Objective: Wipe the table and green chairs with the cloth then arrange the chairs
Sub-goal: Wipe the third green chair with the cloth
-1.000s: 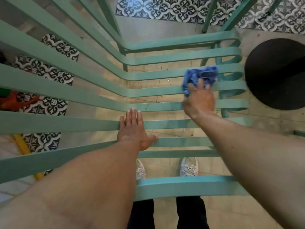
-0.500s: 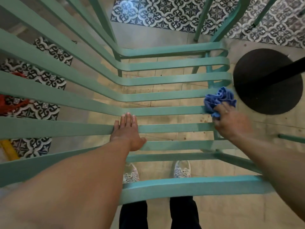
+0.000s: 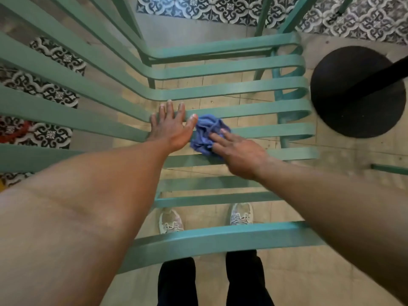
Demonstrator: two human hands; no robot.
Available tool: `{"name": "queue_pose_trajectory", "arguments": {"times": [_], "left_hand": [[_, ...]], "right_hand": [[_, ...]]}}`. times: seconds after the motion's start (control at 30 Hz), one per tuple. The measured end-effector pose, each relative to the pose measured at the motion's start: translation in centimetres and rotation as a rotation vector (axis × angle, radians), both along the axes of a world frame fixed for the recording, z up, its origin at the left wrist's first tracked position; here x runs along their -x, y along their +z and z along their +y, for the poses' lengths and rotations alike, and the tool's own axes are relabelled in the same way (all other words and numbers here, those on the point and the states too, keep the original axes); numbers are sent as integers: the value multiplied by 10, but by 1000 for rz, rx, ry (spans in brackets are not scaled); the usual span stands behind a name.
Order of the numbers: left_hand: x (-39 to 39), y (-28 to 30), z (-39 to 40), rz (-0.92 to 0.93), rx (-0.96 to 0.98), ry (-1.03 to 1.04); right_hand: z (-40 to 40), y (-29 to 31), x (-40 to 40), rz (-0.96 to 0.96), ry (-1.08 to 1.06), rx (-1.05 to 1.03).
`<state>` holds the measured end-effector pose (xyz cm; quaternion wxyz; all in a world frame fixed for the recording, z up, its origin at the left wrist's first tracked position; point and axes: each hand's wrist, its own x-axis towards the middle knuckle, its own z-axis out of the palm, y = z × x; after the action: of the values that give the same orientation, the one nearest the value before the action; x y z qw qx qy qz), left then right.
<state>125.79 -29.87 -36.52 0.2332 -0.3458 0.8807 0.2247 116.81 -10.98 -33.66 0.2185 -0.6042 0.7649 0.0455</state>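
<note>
Nearest the camera, dark trouser legs (image 3: 176,281) and two pale sneakers (image 3: 171,221) stand on the beige floor, seen through the slats. The green chair (image 3: 220,239) is viewed from above; its seat slats run left to right with their long axis across the frame, curving up at left into the backrest and looping round at the right edge. Left hand (image 3: 171,125) lies flat on a middle slat, fingers straight and slightly spread, pointing away from the body, thumb tip just touching the cloth. The blue cloth (image 3: 206,135) is bunched into a wad on the slats between the two hands. Right hand (image 3: 238,151) presses on the cloth's near-right side, fingers extended over it and angled up-left; whether any curl beneath cannot be told. Farther right, a black round table base (image 3: 344,107) sits on the floor. Patterned tiles (image 3: 220,7) lie beyond.
</note>
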Motion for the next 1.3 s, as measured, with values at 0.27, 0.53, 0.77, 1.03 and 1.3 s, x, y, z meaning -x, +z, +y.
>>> {"name": "queue_pose_trajectory", "arguments": {"times": [0.27, 0.53, 0.77, 1.03, 1.3], "left_hand": [[2, -8, 6, 7, 103, -88], [13, -4, -2, -33, 48, -112], [8, -1, -6, -6, 20, -146], [11, 0, -12, -29, 14, -155], [10, 0, -12, -47, 12, -167]], "right_hand": [[88, 11, 54, 6, -238, -52], [-73, -15, -104, -115, 517, -78], [126, 17, 60, 67, 532, 10], [48, -17, 9, -20, 708, 105], [-12, -17, -26, -131, 764, 120]]}}
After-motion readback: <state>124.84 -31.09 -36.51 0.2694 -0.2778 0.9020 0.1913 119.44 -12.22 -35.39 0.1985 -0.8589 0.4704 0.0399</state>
